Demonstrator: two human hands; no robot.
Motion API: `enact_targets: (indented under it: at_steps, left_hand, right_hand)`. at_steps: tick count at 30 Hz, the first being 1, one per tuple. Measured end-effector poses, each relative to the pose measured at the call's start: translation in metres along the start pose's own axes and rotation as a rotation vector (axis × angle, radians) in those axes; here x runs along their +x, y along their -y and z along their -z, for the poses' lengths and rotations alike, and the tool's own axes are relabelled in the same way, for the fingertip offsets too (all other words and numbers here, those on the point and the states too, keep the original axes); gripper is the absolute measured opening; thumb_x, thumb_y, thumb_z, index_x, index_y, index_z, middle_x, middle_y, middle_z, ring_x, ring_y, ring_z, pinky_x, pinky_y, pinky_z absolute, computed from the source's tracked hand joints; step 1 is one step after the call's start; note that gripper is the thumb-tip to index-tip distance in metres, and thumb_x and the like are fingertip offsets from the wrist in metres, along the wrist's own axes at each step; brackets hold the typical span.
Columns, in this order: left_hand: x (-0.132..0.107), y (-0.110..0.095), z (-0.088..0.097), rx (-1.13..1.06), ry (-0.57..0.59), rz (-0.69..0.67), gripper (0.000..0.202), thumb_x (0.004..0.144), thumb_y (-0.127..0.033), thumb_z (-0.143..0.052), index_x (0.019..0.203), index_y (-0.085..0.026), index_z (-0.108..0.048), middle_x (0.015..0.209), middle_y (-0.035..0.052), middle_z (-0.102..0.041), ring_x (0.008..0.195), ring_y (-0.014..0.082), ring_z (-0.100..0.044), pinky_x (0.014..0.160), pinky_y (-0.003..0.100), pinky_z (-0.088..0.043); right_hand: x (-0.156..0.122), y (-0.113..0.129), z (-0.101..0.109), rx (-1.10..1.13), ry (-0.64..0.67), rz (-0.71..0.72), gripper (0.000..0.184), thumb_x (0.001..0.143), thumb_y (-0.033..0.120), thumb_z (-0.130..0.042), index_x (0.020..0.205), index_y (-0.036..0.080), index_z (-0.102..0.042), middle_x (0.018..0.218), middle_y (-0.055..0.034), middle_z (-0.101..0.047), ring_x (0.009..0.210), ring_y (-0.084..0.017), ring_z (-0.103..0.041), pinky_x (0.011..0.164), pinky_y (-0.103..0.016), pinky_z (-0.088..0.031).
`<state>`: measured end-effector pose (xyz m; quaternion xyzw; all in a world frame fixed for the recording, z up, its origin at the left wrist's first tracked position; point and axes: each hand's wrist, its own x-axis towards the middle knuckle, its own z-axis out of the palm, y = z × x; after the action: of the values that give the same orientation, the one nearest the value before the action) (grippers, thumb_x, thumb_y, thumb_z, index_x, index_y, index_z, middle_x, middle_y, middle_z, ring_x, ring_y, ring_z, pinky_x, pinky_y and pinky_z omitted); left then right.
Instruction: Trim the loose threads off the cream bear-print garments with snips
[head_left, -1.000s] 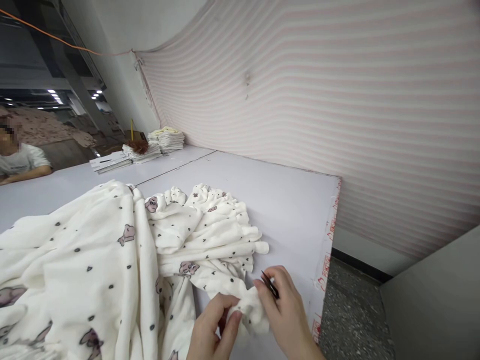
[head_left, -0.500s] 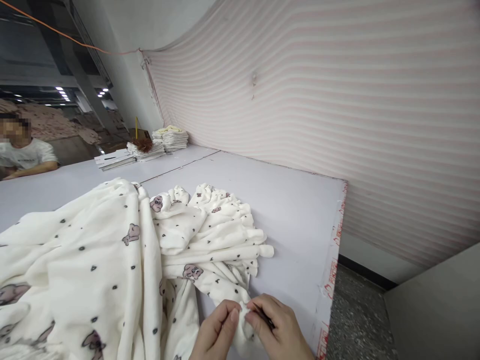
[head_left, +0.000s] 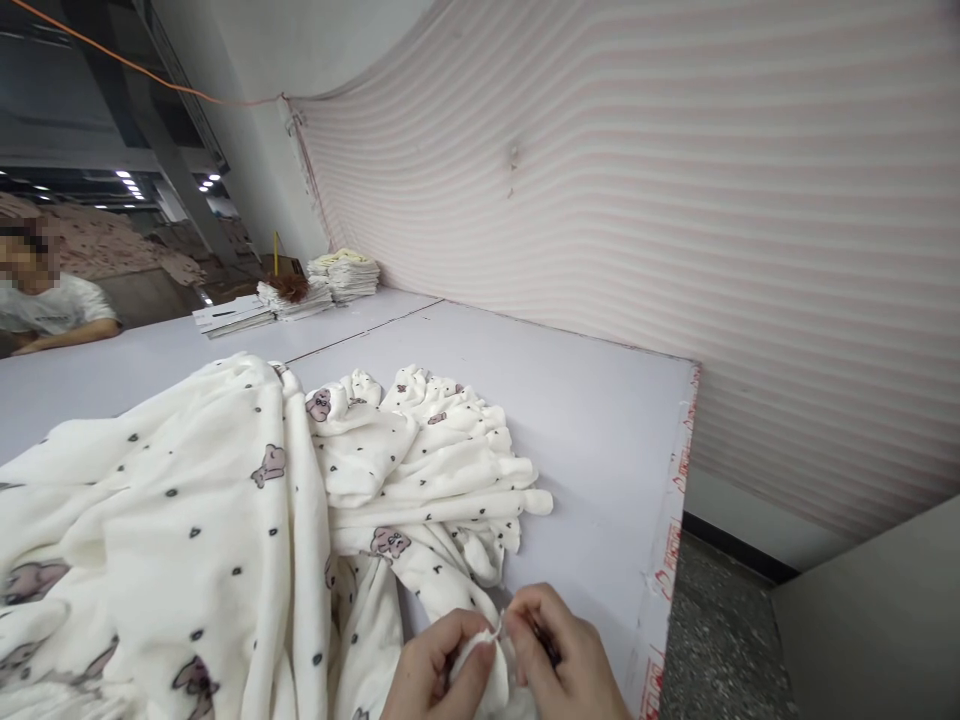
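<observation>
A white fleece garment (head_left: 420,585) with purple bear prints and dark dots lies rumpled on the table, with its near end at my hands. My left hand (head_left: 442,665) is closed, pinching an edge of that garment between thumb and fingers. Close beside it, my right hand (head_left: 562,650) is curled round a small dark tool (head_left: 547,645), mostly hidden by the fingers. Its thumb and forefinger meet at a white wisp of cloth or thread (head_left: 497,628) that rises from the garment's edge between the hands.
A large heap of the same printed fleece (head_left: 202,500) covers the left of the pale table (head_left: 600,430). Farther back stand stacks of folded white cloth (head_left: 345,275). A striped sheet (head_left: 675,200) hangs along the far side. Another person (head_left: 56,305) sits at the far left.
My right hand has shifted slightly up and apart from the left, and a white wisp now shows between them. My left hand has turned a little, still pinching the edge.
</observation>
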<state>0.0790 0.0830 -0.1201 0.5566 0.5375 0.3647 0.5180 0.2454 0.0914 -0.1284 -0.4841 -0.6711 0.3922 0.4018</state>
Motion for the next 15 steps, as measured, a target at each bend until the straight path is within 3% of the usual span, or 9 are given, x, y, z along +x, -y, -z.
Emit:
enact_targets:
  at_steps: [3,6,10,13,15]
  left_hand:
    - [0.000,-0.007,0.006,-0.151,0.047,0.044,0.042,0.081,-0.058,-0.058,0.080,-0.016,-0.063,0.069,-0.0006,-0.054,0.067,0.0144,-0.046,0.063,0.022,-0.039]
    - [0.001,-0.009,0.008,-0.200,0.065,0.042,0.041,0.081,-0.057,-0.058,0.082,-0.016,-0.062,0.073,-0.0002,-0.057,0.072,0.0153,-0.049,0.068,0.023,-0.041]
    - [0.002,-0.004,0.009,-0.085,0.098,-0.003,0.033,0.086,-0.048,-0.056,0.089,-0.016,-0.064,0.081,0.0028,-0.063,0.080,0.0185,-0.054,0.075,0.026,-0.043]
    - [0.000,0.000,0.009,0.013,0.100,-0.013,0.025,0.088,-0.040,-0.054,0.092,-0.017,-0.064,0.084,0.0039,-0.064,0.082,0.0187,-0.056,0.076,0.026,-0.044]
    - [-0.001,0.002,0.009,0.012,0.087,-0.040,0.023,0.087,-0.033,-0.055,0.104,-0.019,-0.061,0.081,0.0015,-0.061,0.075,0.0160,-0.056,0.070,0.024,-0.045]
  right_hand:
    - [0.001,0.004,0.012,0.116,0.066,-0.045,0.017,0.082,0.033,-0.056,0.090,0.020,-0.060,0.073,0.0007,-0.058,0.069,-0.016,-0.059,0.063,-0.022,-0.047]
    - [0.002,0.010,0.018,0.003,0.163,-0.039,0.022,0.081,0.031,-0.058,0.097,0.019,-0.069,0.083,-0.0033,-0.063,0.077,-0.019,-0.062,0.069,-0.025,-0.047]
    - [0.009,0.018,0.018,-0.046,0.255,-0.103,0.019,0.082,0.031,-0.059,0.084,0.019,-0.074,0.074,-0.0023,-0.063,0.072,-0.018,-0.061,0.064,-0.024,-0.043]
    - [0.014,0.014,0.015,0.043,0.297,-0.161,0.031,0.083,0.037,-0.057,0.066,0.016,-0.072,0.062,-0.0010,-0.057,0.066,-0.018,-0.057,0.062,-0.025,-0.041]
    - [0.014,0.008,0.013,0.148,0.262,-0.217,0.027,0.082,0.038,-0.059,0.075,0.015,-0.072,0.067,-0.0013,-0.059,0.069,-0.018,-0.056,0.065,-0.026,-0.042]
